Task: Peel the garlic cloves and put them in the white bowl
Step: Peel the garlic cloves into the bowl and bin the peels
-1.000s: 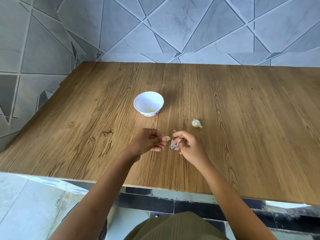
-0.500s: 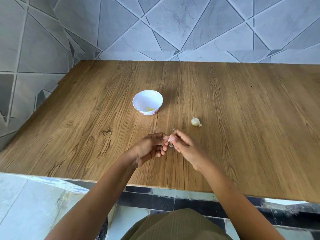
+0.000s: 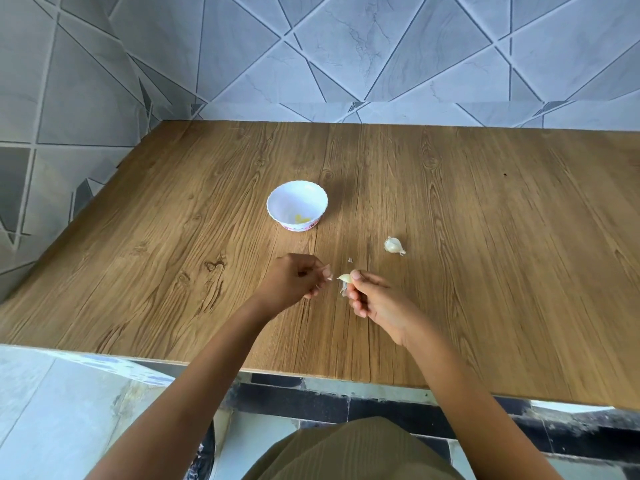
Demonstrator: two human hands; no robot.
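Wooden worktop [image 3: 485, 237] keeps the bowl [image 3: 287, 202] near for dropping. The right hand [image 3: 377, 299] pinches a half-peeled clove [image 3: 345, 278]; the left hand [image 3: 291, 282], curled, just apart, perhaps holds skin: I cannot tell.

The desk [image 3: 485, 237] is matt wood-grain board with dark knots. Beyond the left grip [image 3: 294, 282], the white bowl [image 3: 284, 199] looks like smooth, glossy plastic. The garlic clove [image 3: 345, 278] pinched in the right grip [image 3: 375, 301] wears dry, papery, flaking skin. Far wall tiles [image 3: 363, 46] are smooth, marbled grey.
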